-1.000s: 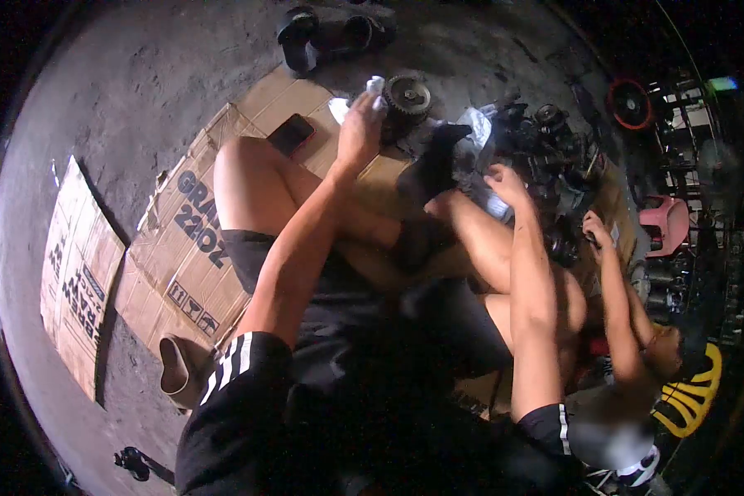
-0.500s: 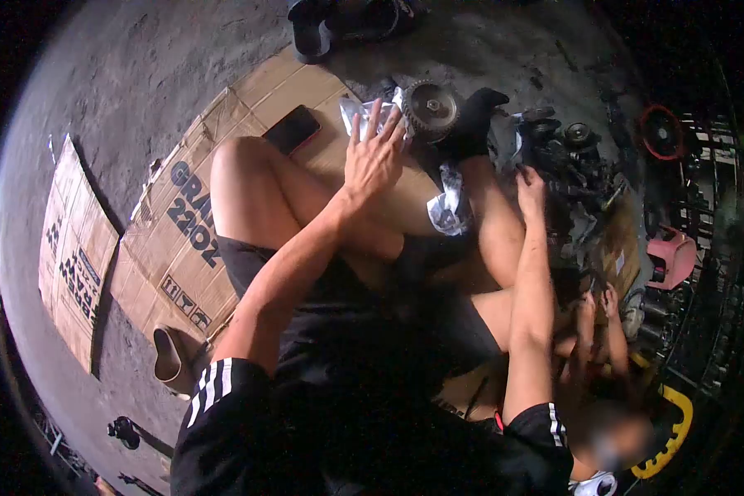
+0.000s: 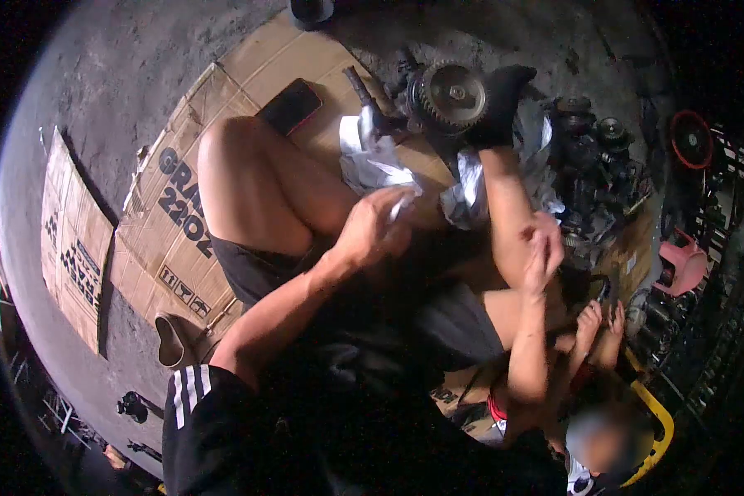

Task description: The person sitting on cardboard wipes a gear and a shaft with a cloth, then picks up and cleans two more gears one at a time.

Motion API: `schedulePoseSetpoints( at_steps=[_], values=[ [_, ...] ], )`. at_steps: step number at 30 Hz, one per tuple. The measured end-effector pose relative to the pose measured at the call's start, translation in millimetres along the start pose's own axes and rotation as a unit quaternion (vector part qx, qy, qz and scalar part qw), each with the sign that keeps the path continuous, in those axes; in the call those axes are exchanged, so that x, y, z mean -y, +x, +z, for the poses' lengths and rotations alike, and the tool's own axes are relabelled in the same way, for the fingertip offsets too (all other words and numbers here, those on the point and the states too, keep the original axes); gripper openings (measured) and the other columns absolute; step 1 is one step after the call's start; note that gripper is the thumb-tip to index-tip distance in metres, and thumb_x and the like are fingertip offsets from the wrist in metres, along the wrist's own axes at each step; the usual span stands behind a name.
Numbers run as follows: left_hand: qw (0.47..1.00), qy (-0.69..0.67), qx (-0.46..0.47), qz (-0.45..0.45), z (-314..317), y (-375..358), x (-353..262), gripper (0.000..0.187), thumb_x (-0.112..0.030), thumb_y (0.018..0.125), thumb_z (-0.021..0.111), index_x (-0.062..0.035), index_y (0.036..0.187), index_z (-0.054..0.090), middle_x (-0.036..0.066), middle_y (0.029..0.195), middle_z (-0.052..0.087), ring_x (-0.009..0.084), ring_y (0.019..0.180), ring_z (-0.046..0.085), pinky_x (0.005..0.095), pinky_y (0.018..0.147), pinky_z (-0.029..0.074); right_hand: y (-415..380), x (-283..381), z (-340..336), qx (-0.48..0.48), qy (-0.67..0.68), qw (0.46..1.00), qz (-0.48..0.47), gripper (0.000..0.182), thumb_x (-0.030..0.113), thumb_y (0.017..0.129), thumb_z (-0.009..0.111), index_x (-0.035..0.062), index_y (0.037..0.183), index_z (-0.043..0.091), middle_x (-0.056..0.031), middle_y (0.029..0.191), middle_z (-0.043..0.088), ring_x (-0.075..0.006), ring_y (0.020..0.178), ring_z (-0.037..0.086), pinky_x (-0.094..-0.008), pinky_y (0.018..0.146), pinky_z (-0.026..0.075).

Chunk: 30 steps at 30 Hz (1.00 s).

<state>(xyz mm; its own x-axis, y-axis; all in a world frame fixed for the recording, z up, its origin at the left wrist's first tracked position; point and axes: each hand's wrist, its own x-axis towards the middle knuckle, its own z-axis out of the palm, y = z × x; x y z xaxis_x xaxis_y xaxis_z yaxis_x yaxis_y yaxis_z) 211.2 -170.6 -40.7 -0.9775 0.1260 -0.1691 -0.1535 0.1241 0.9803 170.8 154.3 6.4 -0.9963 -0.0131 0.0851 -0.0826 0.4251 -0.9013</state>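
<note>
My left hand (image 3: 378, 225) is closed on one end of a crumpled, shiny white sheet (image 3: 380, 168), plastic or paper. The sheet stretches from my fingers towards a metal assembly with a toothed gear wheel (image 3: 455, 95) and a dark shaft (image 3: 361, 89). Over my lower leg, my right hand (image 3: 543, 255) has its fingers drawn together; what is in them, if anything, is hidden. Another crumpled clear wrapper (image 3: 465, 194) lies between the gear and my shin.
A phone (image 3: 290, 107) rests on flattened cardboard (image 3: 174, 248). Dark, greasy machine parts (image 3: 583, 157) crowd the right side. Close by at lower right sit another person's hands (image 3: 599, 322), with a pink plastic object (image 3: 680, 263) beyond. A shoe (image 3: 172, 341) stands at left.
My left hand has drawn back towards my body and closed on the white sheet, exposing the shaft beside the gear. My right hand has come back from the parts. The view has shifted slightly.
</note>
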Motion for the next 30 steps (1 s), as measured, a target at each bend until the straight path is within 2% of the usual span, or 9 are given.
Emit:
schedulePoseSetpoints(
  at_steps=[2,4,6,15,20,24,26,28,30],
  values=[
    [1.0,0.013,-0.013,-0.002,-3,8,8,0.043,-0.007,0.081,0.06,0.0022,0.122,0.058,0.023,0.115,0.063,0.0407,0.112,0.059,0.0419,0.096,0.047,-63,0,29,0.052,0.3,0.938,0.166,0.043,0.04,0.1,0.047,-0.001,0.11,0.055,-0.0119,0.095,0.062,-0.0186,0.081,0.058,-0.031,0.076,0.046],
    [0.999,0.038,-0.016,0.031,-6,15,6,0.041,-0.008,0.082,0.06,0.003,0.122,0.058,0.024,0.114,0.063,0.0411,0.111,0.059,0.0412,0.096,0.046,-95,20,32,0.222,0.188,0.9,0.323,0.055,0.047,0.1,0.045,0.0012,0.131,0.05,-0.0095,0.101,0.066,-0.0187,0.093,0.062,-0.0324,0.085,0.048],
    [0.999,0.024,-0.021,0.008,-8,16,5,0.042,-0.008,0.081,0.061,0.0032,0.122,0.058,0.024,0.114,0.063,0.0404,0.111,0.059,0.0406,0.096,0.046,-94,25,16,0.336,0.109,0.872,0.34,0.053,0.042,0.099,0.052,0.0015,0.133,0.049,-0.0083,0.106,0.066,-0.0183,0.099,0.061,-0.0325,0.088,0.047],
    [0.994,-0.058,-0.09,0.029,-17,13,-16,0.032,-0.007,0.085,0.06,0.0019,0.116,0.061,0.021,0.112,0.064,0.0352,0.108,0.062,0.039,0.093,0.047,-38,16,-58,0.283,0.03,0.909,0.306,0.05,0.026,0.101,0.053,-0.0034,0.14,0.041,-0.0148,0.118,0.061,-0.0218,0.111,0.059,-0.0357,0.095,0.048],
    [0.99,-0.135,0.05,0.002,-5,9,-46,0.03,-0.019,0.095,0.061,-0.0005,0.119,0.063,0.015,0.11,0.069,0.0195,0.105,0.061,0.0344,0.095,0.046,-15,93,78,0.17,-0.028,0.985,0.031,0.061,0.024,0.092,0.067,-0.0021,0.141,0.041,-0.0132,0.126,0.058,-0.0253,0.12,0.055,-0.0344,0.104,0.041],
    [0.976,-0.21,0.051,-0.025,-22,15,-61,0.038,-0.03,0.097,0.061,0.0037,0.116,0.063,0.015,0.098,0.069,0.0183,0.094,0.063,0.0349,0.085,0.05,-19,75,117,0.268,-0.031,0.956,0.118,0.063,0.016,0.082,0.078,-0.0004,0.134,0.047,-0.0104,0.128,0.056,-0.0199,0.115,0.056,-0.0326,0.098,0.045],
    [0.934,-0.342,0.009,-0.097,-31,23,-47,0.031,-0.029,0.097,0.062,-0.0025,0.115,0.063,0.007,0.099,0.066,0.0092,0.087,0.06,0.0281,0.071,0.052,-12,60,136,0.297,-0.031,0.941,0.161,0.038,0.011,0.085,0.075,0.0004,0.118,0.06,-0.002,0.098,0.066,-0.0105,0.086,0.059,-0.027,0.079,0.047],
    [0.862,-0.474,-0.056,-0.171,-45,30,-37,0.03,-0.025,0.098,0.061,-0.003,0.119,0.061,0.007,0.102,0.065,0.0123,0.088,0.061,0.0306,0.075,0.052,-6,54,155,0.296,0.131,0.923,0.206,0.024,0.012,0.09,0.07,0.0011,0.11,0.065,0.0015,0.095,0.066,-0.0065,0.082,0.055,-0.0263,0.075,0.045],
    [0.777,-0.598,-0.08,-0.179,-50,34,-18,0.029,-0.021,0.099,0.057,-0.0019,0.12,0.061,0.006,0.106,0.065,0.0156,0.093,0.061,0.0328,0.083,0.05,1,59,152,0.31,0.084,0.921,0.222,0.021,0.015,0.093,0.065,0.0012,0.109,0.066,0.0019,0.099,0.066,-0.0067,0.087,0.056,-0.0251,0.08,0.045]
  ],
)
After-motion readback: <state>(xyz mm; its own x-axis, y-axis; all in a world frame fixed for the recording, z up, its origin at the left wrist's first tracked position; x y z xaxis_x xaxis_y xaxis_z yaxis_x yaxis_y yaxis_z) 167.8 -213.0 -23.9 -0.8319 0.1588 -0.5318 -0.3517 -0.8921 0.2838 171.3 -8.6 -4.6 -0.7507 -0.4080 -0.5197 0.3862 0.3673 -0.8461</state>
